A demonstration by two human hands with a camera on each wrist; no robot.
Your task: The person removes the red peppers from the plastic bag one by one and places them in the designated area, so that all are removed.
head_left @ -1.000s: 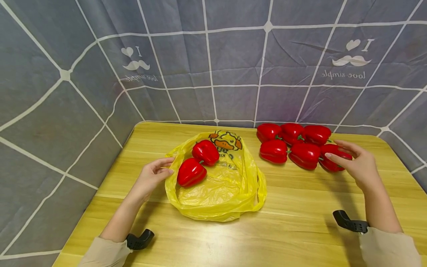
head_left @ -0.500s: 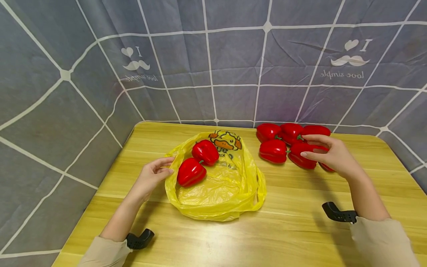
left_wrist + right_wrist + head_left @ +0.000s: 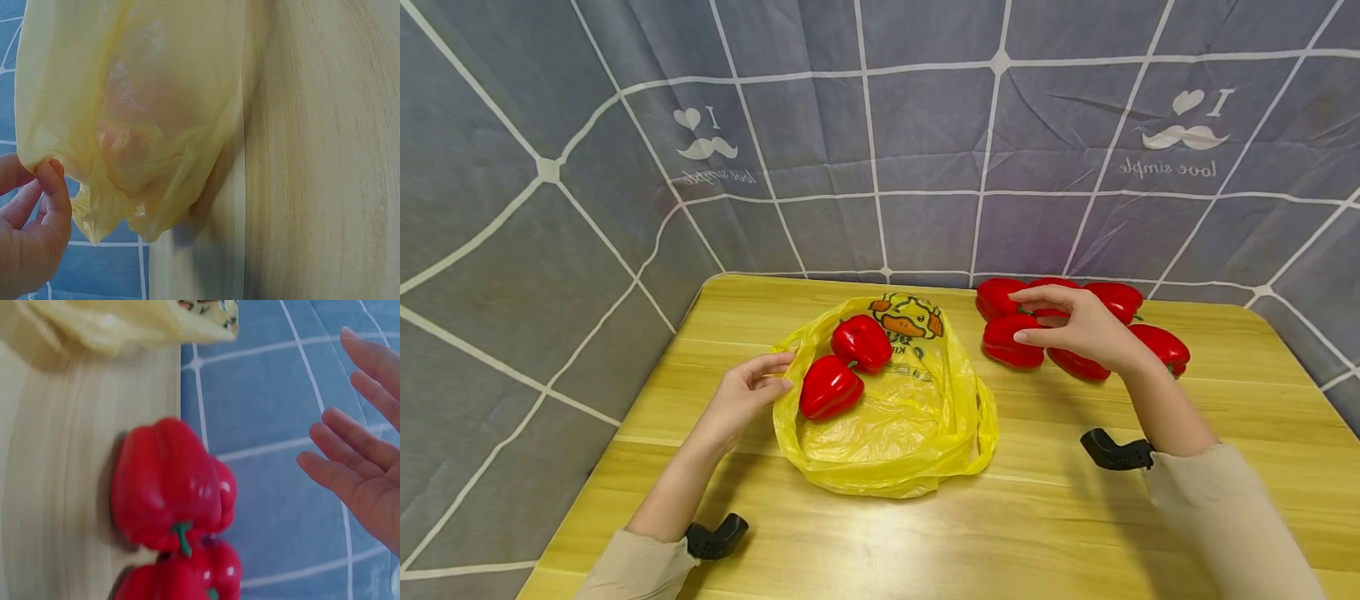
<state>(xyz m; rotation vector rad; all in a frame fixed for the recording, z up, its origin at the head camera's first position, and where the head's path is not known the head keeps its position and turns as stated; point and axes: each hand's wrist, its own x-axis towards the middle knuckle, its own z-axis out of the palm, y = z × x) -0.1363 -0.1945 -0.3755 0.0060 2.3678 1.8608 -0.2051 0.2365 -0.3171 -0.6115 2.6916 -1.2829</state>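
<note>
A yellow plastic bag (image 3: 872, 467) with a duck print lies with its mouth spread, and two red bell peppers (image 3: 831, 388) rest inside it. My left hand (image 3: 741, 400) pinches the bag's left rim; the left wrist view shows the thumb and a finger (image 3: 53, 187) gripping the film. Over the group of red bell peppers at the right hovers my right hand (image 3: 1090, 329), its fingers apart and nothing between them. Nearest its fingertips is the front left pepper (image 3: 1011, 343), which the right wrist view shows as a large pepper (image 3: 162, 487) with a green stem.
Several peppers sit in two rows, partly hidden by the right hand; one pepper (image 3: 1161, 346) is at the right end. The wood-grain table (image 3: 1000, 533) meets a grey-blue curtain (image 3: 925, 150) with white lines behind and at both sides.
My right hand has moved left across the peppers, from the right end of the front row to near its left end, carrying nothing. The left hand stays at the bag's rim.
</note>
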